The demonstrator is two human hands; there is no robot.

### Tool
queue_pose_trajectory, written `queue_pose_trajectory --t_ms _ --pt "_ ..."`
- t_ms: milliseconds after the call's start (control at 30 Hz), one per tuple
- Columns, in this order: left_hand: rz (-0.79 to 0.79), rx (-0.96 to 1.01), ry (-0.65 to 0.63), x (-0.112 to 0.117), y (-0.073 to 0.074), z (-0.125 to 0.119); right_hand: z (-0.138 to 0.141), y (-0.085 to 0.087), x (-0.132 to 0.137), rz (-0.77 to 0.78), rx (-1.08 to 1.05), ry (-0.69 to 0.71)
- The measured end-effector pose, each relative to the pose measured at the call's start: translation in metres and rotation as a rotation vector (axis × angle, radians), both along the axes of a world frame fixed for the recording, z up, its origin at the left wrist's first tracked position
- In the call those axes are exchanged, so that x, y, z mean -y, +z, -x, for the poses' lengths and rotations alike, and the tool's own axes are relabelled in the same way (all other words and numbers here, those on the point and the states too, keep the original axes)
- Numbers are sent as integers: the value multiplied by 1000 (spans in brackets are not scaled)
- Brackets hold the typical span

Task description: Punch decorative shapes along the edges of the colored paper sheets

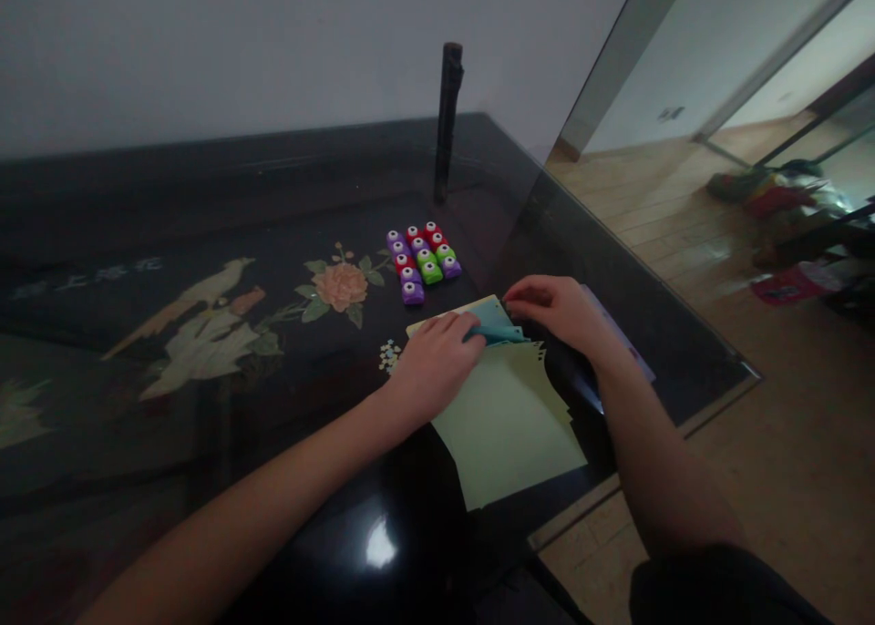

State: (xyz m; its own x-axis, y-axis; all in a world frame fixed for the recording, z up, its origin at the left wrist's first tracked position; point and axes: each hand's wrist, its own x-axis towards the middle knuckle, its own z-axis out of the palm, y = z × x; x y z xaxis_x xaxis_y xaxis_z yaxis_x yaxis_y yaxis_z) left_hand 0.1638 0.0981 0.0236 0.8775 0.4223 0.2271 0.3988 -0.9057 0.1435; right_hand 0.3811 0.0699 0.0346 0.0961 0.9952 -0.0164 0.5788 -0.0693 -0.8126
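My left hand lies over a blue sheet of paper, its fingers closed on the paper's curled edge. Just past the right corner of that sheet, my right hand has its thumb and fingertips brought together; whatever they may pinch is too small to make out. Pale yellow-green sheets lie fanned out below the blue one, with small cuts along their edges. A heap of tiny pale cut-out shapes sits left of my left hand. Beyond it stand several small purple, red and green paper punches in rows.
The glossy black table has inlaid birds and flowers. A dark upright post rises near its back. Under my right forearm lies a pale purple sheet. The table's right edge borders the tiled floor, where a pink basin stands among clutter.
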Motion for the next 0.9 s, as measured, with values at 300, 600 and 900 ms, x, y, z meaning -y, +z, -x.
queue_pose_trajectory --t_ms 300,600,900 --pt "-53 19 -14 3 1 -2 -6 -40 -24 -138 419 153" --pt "-70 20 -7 4 -1 -3 -7 -42 -26 -119 395 163" --pt "-42 23 10 1 -2 -4 -5 -23 -16 70 -64 166"
